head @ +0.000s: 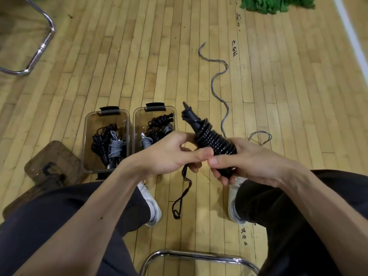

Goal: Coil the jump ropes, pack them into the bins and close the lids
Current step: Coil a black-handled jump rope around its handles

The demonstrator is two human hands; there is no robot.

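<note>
Black rope coiled round handles, held just right of bins. Right hand grips coil's near end; left hand pinches hanging tail. Bins lidless, coiled ropes inside. Grey rope on floor beyond, right of bins.

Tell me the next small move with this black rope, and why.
Probably wind the loose tail round the black rope bundle and tuck its end. The right hand grips the bundle, already tightly wrapped, while the left hand pinches the tail, which hangs free toward the floor.
</note>
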